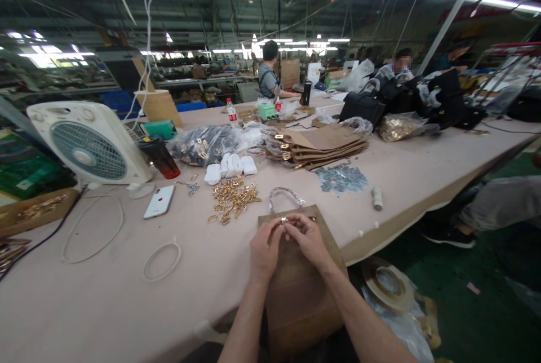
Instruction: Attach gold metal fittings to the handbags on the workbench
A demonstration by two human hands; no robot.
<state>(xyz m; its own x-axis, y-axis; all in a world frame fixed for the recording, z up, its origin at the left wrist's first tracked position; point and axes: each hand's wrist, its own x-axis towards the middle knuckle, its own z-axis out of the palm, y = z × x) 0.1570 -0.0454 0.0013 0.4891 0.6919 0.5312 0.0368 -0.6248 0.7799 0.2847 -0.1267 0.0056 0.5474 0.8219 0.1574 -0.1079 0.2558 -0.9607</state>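
A brown paper-wrapped bag (296,290) lies at the table's near edge, its plastic-wrapped handle (284,194) pointing away from me. My left hand (262,250) and my right hand (307,237) rest on its top edge. Both pinch at a small gold metal fitting (284,220) between their fingertips. A pile of loose gold fittings (233,198) lies just beyond the left hand.
A white phone (159,201), a white fan (91,143), a dark cup (163,157), a stack of wrapped bags (323,146), silver parts (341,177) and black handbags (401,101) sit on the table. Tape rolls (389,284) lie at the right. People sit at the far end.
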